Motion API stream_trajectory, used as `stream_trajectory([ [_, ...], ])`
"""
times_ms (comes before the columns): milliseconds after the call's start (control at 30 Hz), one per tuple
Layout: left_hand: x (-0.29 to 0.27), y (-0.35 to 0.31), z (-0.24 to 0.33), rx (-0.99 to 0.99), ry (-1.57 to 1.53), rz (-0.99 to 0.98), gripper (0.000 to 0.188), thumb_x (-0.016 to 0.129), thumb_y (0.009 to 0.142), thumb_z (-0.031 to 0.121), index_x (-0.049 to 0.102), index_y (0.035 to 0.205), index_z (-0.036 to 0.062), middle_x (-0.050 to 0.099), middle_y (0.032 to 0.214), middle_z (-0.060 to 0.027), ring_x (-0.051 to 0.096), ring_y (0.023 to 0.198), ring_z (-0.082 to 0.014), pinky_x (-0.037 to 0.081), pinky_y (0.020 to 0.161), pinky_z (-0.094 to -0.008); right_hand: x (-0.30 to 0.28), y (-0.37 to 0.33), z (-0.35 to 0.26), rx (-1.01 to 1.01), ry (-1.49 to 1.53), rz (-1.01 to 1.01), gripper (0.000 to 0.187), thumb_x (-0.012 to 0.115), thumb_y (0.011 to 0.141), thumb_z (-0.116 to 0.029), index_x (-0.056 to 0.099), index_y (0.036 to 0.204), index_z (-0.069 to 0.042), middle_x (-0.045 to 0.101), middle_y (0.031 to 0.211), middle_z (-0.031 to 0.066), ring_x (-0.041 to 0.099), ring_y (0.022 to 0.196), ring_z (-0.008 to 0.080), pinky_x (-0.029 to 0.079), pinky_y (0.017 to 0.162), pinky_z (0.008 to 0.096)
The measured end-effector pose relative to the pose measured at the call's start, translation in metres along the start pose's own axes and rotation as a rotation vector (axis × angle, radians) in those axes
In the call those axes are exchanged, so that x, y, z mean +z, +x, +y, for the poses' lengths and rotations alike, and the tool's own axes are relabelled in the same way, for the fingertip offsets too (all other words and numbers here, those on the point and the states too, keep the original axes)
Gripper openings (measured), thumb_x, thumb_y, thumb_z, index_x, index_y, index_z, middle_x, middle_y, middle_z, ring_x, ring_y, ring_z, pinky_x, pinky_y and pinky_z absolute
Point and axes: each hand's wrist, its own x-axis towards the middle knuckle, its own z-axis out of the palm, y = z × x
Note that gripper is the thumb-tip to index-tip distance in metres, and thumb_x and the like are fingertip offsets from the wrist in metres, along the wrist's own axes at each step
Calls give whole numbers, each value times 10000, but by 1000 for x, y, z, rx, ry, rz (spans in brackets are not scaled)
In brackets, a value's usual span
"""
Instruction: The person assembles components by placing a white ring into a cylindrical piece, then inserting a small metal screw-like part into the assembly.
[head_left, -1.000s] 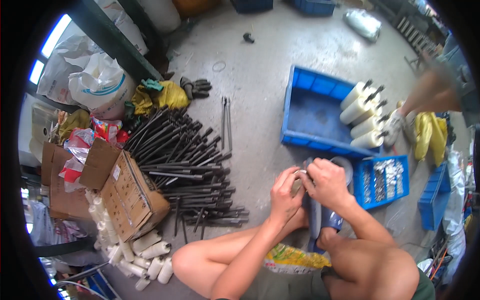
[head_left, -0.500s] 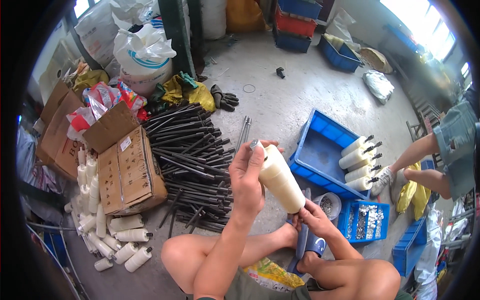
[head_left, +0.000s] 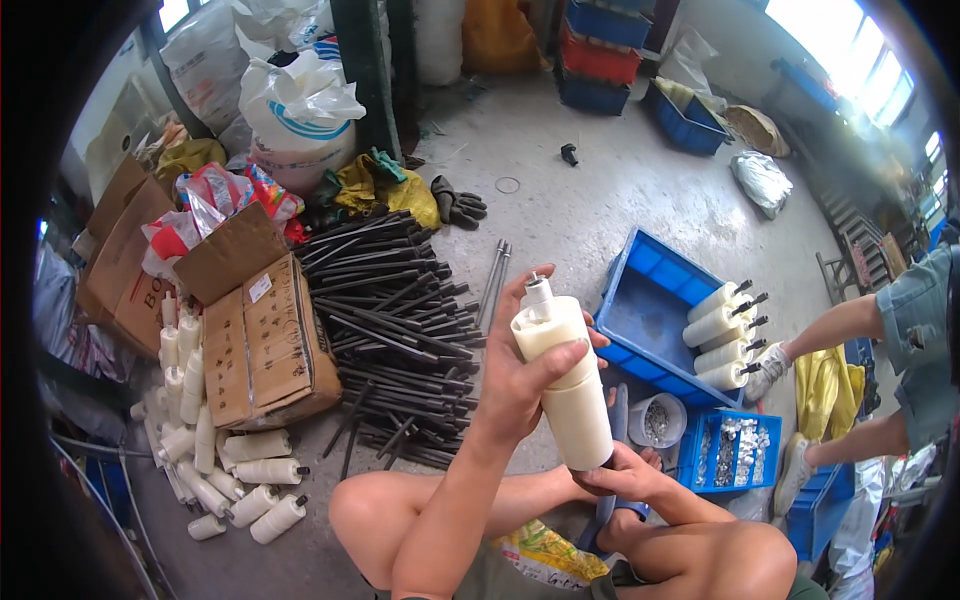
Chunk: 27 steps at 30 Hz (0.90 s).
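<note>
A cream-white plastic roller [head_left: 578,420] stands nearly upright above my lap, tilted a little. My left hand [head_left: 522,385] is wrapped round its upper part, the thumb lying across the front. A white collar with a metal shaft tip [head_left: 540,284] sticks up from the roller's top end. My right hand [head_left: 640,477] holds the bottom end, its fingers curled beneath; what lies under that end is hidden. Beyond the roller, several similar rollers [head_left: 722,335] with black shaft ends lie in a blue crate [head_left: 625,335].
Black rods [head_left: 400,320] lie heaped at left, beside a cardboard box [head_left: 255,345] and a pile of white rollers [head_left: 265,470]. On my right are a round tub [head_left: 657,421] of small parts and a divided blue tray [head_left: 735,481]. Another person's leg [head_left: 835,325] stands at far right.
The roller has swung more upright. My left hand now wraps its body lower down, its thumb off the shaft tip, which shows. The other person's legs have moved apart.
</note>
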Motion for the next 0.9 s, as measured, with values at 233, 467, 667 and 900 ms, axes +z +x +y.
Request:
stream_trajectory([
  [233,11,-4,-19,-114,157,36,806,808,875,45,357,1542,66,690,1073,-143,752,909,-251,648,806,-414,-1,10,22,-70,-28,129,122,624,1078,-156,604,1109,-40,573,894,-41,494,790,54,417,670,250],
  [467,7,-3,-40,-147,112,50,780,831,869,36,365,1493,76,693,1038,-123,745,839,-220,650,694,-377,-8,10,29,-119,-77,197,138,625,1075,-161,616,1132,-35,592,933,-32,521,838,62,450,721,259],
  [667,1,-6,-43,-210,99,63,610,841,873,71,498,1373,14,707,1078,-142,752,885,-231,651,715,-381,-10,11,35,-92,-64,201,151,642,1067,-176,616,1114,-35,594,918,-26,528,826,64,451,704,265],
  [900,5,-8,-38,-212,134,80,510,831,852,128,590,1280,-11,729,1075,-134,769,917,-245,642,786,-385,-8,10,33,-83,-53,186,142,642,1065,-173,615,1085,-34,586,887,-26,519,788,66,435,672,266],
])
